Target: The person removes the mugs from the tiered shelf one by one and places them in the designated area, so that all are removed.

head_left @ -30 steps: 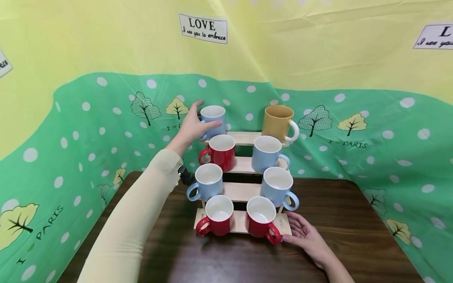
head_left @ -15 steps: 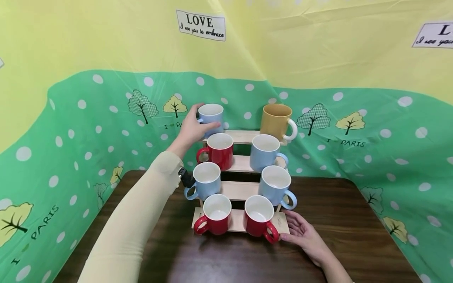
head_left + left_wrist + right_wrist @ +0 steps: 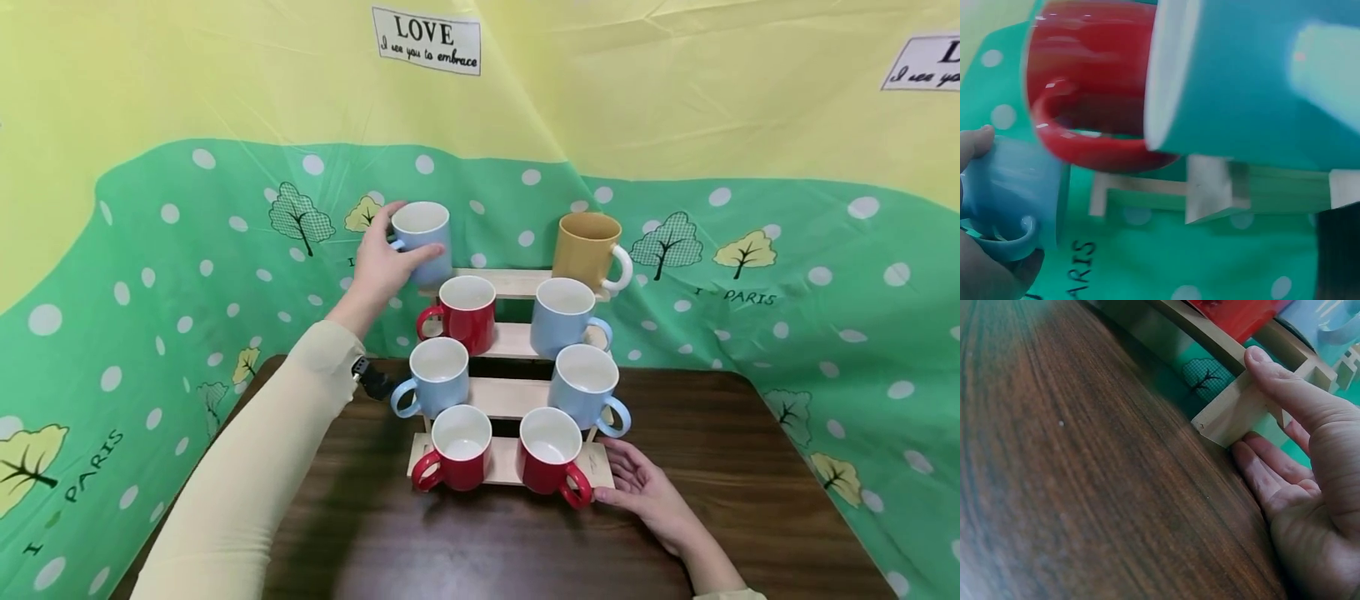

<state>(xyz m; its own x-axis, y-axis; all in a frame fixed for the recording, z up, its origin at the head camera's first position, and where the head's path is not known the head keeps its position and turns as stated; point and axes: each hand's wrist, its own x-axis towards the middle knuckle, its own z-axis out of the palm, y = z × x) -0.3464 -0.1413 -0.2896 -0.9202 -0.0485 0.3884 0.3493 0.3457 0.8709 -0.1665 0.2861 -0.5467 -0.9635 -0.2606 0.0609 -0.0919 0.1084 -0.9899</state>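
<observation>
My left hand (image 3: 378, 265) grips a light blue mug (image 3: 437, 232) at the left end of the top tier, its thumb across the front. In the left wrist view this mug (image 3: 1019, 178) lies apart from the wooden shelf boards, handle toward the palm. Low on the right, my right hand (image 3: 651, 500) holds the end of the tiered wooden rack (image 3: 506, 400). Seen from the right wrist, the thumb (image 3: 1285, 387) presses the upper edge of the end piece (image 3: 1229, 415), while the other fingers curl beneath it near the tabletop.
On the top tier's right stands a mustard mug (image 3: 585, 254) with a white handle. Below are a red mug (image 3: 472, 325), more blue mugs and two red mugs on the bottom tier. The dark wooden table (image 3: 465, 542) meets a patterned cloth backdrop (image 3: 225, 250).
The left hand has closed round the top-left blue mug and moved it left, off its place toward the shelf's end. The right hand stays at the rack's lower corner.
</observation>
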